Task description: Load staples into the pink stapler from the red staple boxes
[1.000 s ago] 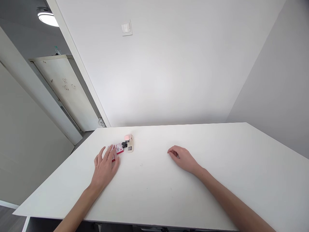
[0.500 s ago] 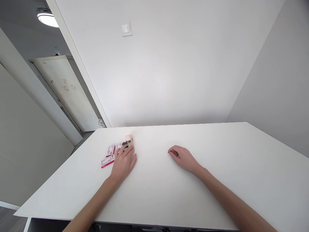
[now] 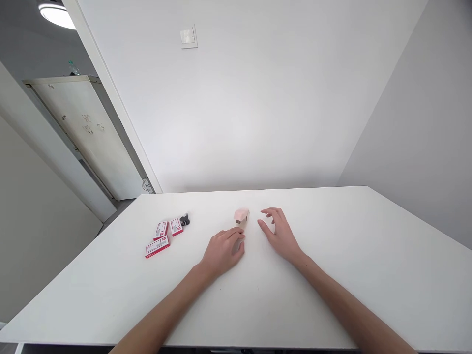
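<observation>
Near the middle of the white table (image 3: 295, 305), my left hand (image 3: 223, 250) pinches the near end of a small beige box-like thing with a pink top (image 3: 242, 216). Its lower part is partly hidden behind my fingertips, and I cannot make out its exact kind. Just to the right, my right hand (image 3: 280, 236) is held with thumb and fingers apart, curved toward the pink-topped thing but not touching it. Nothing is in my right hand.
Several red-and-white small boxes (image 3: 158, 246) lie at the left of the table, beside a small black object (image 3: 185, 220). A wall with a light switch (image 3: 189, 37) rises behind the table. A whitish cabinet (image 3: 88, 132) stands beyond the doorway at left.
My left hand has moved right, bringing the pink-topped thing from beside the red-and-white boxes to the table's middle. My right hand's fingers have opened. The view has shifted slightly.
</observation>
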Available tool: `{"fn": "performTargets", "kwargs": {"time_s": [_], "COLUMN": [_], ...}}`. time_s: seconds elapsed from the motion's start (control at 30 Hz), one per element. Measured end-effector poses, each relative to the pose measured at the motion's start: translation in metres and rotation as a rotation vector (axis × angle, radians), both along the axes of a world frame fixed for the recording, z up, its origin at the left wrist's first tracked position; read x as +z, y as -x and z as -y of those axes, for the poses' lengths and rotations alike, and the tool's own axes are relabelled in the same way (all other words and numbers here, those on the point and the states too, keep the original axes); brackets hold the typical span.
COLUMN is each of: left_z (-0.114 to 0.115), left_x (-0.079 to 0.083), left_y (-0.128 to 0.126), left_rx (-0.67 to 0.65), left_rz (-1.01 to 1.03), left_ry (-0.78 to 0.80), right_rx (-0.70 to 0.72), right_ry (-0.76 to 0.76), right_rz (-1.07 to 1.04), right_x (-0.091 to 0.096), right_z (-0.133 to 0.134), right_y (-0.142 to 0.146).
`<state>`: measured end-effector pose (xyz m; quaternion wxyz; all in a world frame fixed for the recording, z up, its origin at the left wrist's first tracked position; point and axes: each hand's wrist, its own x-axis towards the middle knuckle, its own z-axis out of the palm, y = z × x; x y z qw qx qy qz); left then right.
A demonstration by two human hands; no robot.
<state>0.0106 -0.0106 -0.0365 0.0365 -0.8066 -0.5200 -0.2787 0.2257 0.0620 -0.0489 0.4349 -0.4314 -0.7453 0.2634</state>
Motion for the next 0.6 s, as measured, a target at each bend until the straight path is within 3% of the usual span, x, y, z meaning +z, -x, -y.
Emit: {"fn": "performTargets", "kwargs": {"time_s": [0.1, 0.4, 0.6], "left_z": [0.000, 0.005, 0.008], "left_x": [0.004, 0.018, 0.017], "left_y": [-0.004, 0.001, -0.003], "left_rx": [-0.030, -0.110, -0.014], "left_rz": [0.097, 0.408, 0.363], "left_ry": [0.039, 0.254, 0.178], "right_rx": [0.007, 0.242, 0.234], "right_ry": [-0.066, -0.148, -0.129], "right_rz": [-0.031, 0.069, 0.058], "right_x": [0.003, 0.004, 0.008], "right_z": [0.000, 0.005, 0.008], "right_y": [0.000, 0.002, 0.001]}}
